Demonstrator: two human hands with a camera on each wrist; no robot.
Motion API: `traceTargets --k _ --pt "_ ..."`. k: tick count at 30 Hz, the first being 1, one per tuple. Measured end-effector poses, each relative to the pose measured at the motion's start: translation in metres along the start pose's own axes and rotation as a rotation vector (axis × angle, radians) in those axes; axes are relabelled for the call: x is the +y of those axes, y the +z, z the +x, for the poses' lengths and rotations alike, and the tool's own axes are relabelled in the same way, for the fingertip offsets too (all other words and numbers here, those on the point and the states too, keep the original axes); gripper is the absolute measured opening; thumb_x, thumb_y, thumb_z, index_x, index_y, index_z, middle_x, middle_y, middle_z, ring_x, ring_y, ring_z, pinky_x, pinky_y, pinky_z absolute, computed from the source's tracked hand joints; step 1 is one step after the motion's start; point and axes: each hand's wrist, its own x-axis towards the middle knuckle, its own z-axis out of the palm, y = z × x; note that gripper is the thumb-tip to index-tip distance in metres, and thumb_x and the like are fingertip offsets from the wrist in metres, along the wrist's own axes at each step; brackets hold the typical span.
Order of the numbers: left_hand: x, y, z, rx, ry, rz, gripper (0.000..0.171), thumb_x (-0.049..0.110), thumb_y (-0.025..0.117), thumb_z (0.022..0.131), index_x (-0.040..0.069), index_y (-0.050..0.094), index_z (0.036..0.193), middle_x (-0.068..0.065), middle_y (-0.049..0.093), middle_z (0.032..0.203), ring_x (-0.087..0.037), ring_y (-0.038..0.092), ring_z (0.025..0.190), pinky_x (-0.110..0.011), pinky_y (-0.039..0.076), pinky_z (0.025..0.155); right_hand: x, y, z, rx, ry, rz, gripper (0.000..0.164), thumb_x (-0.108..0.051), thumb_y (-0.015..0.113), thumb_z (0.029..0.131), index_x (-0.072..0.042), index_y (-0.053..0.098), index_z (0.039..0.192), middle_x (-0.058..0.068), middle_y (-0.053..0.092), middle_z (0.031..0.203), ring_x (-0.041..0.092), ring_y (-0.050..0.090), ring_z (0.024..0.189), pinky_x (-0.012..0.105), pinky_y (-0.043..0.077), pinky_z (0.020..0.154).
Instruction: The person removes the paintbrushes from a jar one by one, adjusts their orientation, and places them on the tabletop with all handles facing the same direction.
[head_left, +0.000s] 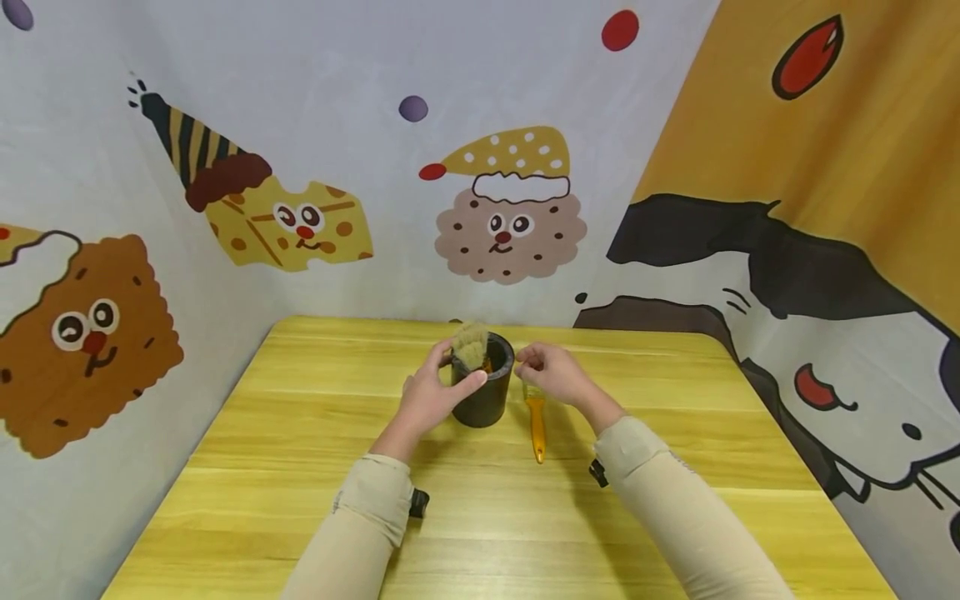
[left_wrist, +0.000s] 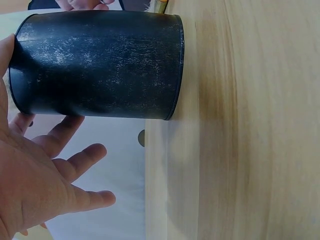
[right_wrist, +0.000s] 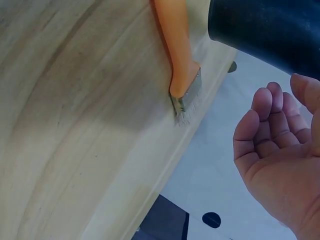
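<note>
A black cylindrical cup (head_left: 480,406) stands upright on the table. My left hand (head_left: 432,396) holds it near the rim, thumb at the front and fingers at the left side; in the left wrist view several fingers spread away from the cup (left_wrist: 97,65). Tan bristles of a paintbrush (head_left: 470,346) stick up out of the cup's mouth, the rest hidden inside. Just right of the rim is my right hand (head_left: 557,372), fingers loosely curled with nothing in them, also in the right wrist view. Below it lies a second paintbrush (head_left: 537,425) with an orange handle, bristles pointing away from me.
The wood-grain table (head_left: 300,467) reaches back to a white cloth wall (head_left: 330,75) printed with cartoon snacks. On the right hangs a yellow curtain (head_left: 720,125) with a black-and-white cartoon animal. A small dark strap piece (head_left: 597,472) shows at the right wrist.
</note>
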Motion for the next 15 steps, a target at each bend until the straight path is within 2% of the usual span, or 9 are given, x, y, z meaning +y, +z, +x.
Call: traceTargets --k 8,15 --pt "-0.002 0.001 0.001 0.002 -0.003 -0.002 0.092 0.076 0.071 0.089 0.046 0.029 0.165 -0.007 0.049 0.166 -0.055 0.018 0.162 -0.08 0.015 0.125 0.002 0.008 0.003 -0.009 0.009 -0.025 0.03 -0.023 0.067 0.107 -0.004 0.071 0.129 0.012 0.075 0.115 0.022 0.071 0.098 0.039 0.061 0.083" --pt "-0.004 0.002 0.002 0.0 -0.005 -0.026 0.092 0.08 0.071 0.087 0.049 0.031 0.163 -0.005 0.05 0.165 -0.053 0.025 0.16 -0.076 0.032 0.12 0.007 0.015 0.004 -0.023 0.016 -0.036 0.025 -0.023 0.067 0.106 -0.006 0.071 0.125 0.012 0.074 0.111 0.02 0.069 0.093 0.036 0.06 0.079"
